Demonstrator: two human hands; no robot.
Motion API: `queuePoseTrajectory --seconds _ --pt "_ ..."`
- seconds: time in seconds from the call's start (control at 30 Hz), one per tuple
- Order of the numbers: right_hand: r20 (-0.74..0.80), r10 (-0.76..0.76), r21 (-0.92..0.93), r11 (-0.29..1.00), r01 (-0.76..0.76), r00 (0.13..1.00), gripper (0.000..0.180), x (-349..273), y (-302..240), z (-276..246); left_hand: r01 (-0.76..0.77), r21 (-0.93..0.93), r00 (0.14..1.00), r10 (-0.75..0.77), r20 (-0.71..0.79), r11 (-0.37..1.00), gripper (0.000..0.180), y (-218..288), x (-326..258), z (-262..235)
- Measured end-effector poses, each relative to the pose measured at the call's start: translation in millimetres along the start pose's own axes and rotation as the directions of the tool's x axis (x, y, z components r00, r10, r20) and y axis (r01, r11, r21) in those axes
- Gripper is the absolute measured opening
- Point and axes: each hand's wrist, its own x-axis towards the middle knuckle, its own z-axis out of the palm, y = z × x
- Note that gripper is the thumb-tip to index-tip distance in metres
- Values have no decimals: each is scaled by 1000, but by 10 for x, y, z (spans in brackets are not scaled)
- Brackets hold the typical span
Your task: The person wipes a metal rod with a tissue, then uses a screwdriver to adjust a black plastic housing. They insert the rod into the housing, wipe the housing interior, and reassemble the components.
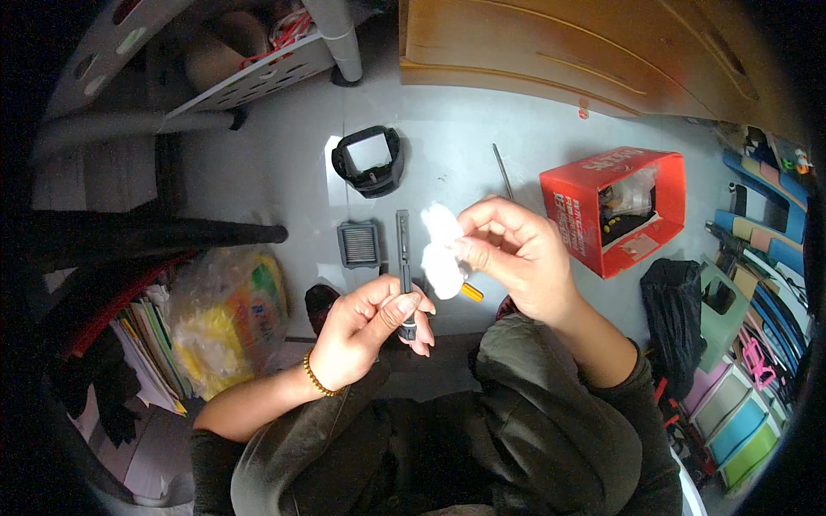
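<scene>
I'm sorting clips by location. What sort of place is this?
Probably a room in a home, perhaps a cluttered corner: wooden furniture stands at the far side, papers are stacked at the left, and an open red box sits on the floor.

Dark clothes (430,439), gold-toned bracelet (313,376)
I make out dark sleeves (621,378) ending near the elbows, loose greyish-olive trousers (555,408), and small round beads circling the left wrist (331,368).
</scene>
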Motion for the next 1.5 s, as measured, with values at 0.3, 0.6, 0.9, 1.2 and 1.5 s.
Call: queuePoseTrajectory --seconds 0.3,0.6,0.9,1.2,1.5 --pt "-52 -257 -249 939 236 965 15 -31 164 287 40 358 993 4 -119 933 22 83 21 213" --pt "-114 -491 -471 792 388 864 15 -107 136 373 4 440 985 72 -158 898 20 114 27 292" --pt "-108 -613 -609 663 435 782 19 -100 52 329 10 486 985 74 -153 874 22 189 31 338" --pt "-47 -706 -711 521 472 707 24 -84 8 303 5 512 992 61 -113 859 24 235 20 364" --pt "-20 -725 -708 496 502 688 23 -89 -59 312 -29 547 991 93 -91 837 24 290 0 404"
